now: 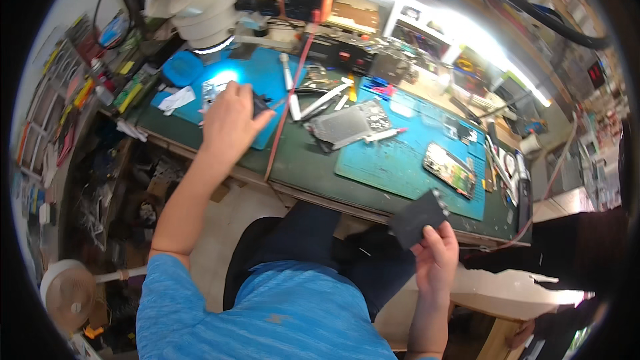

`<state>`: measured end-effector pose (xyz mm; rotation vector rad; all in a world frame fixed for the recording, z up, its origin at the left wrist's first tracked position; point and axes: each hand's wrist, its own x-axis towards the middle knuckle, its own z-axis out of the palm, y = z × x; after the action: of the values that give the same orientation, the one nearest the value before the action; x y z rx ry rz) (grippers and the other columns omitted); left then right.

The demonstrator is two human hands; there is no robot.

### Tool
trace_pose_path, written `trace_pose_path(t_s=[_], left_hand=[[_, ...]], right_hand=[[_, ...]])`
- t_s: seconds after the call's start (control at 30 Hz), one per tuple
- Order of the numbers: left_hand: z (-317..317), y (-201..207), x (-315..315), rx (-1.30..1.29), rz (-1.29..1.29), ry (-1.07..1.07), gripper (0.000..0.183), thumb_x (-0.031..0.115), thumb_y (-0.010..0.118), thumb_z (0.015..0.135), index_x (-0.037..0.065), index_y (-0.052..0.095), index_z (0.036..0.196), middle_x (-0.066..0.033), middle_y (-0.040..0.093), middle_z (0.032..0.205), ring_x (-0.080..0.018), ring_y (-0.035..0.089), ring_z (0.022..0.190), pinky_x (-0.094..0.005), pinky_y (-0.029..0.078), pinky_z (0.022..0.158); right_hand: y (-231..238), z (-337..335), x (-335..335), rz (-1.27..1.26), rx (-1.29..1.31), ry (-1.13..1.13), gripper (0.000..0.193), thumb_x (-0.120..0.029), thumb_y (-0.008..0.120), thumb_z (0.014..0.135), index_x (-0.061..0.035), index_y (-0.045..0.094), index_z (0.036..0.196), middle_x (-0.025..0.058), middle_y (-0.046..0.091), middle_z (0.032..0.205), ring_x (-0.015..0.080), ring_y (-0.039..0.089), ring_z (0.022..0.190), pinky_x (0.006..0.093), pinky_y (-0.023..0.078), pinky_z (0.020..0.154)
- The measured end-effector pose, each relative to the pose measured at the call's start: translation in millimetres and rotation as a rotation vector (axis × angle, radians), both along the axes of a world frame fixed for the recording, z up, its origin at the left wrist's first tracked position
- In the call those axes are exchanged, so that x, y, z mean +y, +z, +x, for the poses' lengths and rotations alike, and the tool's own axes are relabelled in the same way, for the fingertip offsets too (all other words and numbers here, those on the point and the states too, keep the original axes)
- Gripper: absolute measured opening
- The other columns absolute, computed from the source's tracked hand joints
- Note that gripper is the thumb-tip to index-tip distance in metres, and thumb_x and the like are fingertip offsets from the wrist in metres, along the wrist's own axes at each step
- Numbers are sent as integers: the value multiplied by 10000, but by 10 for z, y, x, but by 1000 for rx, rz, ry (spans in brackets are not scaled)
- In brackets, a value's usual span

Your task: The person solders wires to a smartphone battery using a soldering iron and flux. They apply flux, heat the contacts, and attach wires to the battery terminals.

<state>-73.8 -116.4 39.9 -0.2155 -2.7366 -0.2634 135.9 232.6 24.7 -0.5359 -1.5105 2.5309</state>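
In my right hand (437, 253) is a thin, dark, flat rectangular piece (417, 220), perhaps a phone battery, pinched at its lower corner between thumb and fingers. It is held up in front of the bench's near edge. My left hand (230, 120) reaches over the left blue mat (267, 70), fingers curled, beside a brightly lit small part (217, 85) under the microscope (203, 13). A dark object (259, 104) shows between its thumb and fingers; its kind is unclear. On the right mat (393, 177) an opened phone (450, 170) lies with its inside facing up.
A grey phone-sized plate (341, 125) and a white pen-like tool (383, 135) lie mid-bench. A red cord (283, 117) crosses between the mats. Several hand tools (503, 167) lie at the right end. Another person's hand (523, 333) shows at lower right; a fan (70, 297) stands lower left.
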Motion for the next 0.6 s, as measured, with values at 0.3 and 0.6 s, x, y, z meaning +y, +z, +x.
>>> trace_pose_path(t_s=[0.3,0.6], left_hand=[[450,27,940,126,362,-453,778,407,799,866,-59,510,1418,-231,632,1260,-398,632,1134,-464,499,991],[583,-36,1747,-225,330,-749,855,220,895,731,11,475,1446,-191,582,1200,-380,612,1110,-447,514,959]], right_hand=[[-11,-402,-160,-86,3,85,360,-64,685,962,-11,574,1300,101,686,1192,166,688,1046,322,592,868],[-9,-653,804,1145,429,406,503,-210,805,895,-22,620,1324,121,693,1219,278,706,1042,384,546,923]])
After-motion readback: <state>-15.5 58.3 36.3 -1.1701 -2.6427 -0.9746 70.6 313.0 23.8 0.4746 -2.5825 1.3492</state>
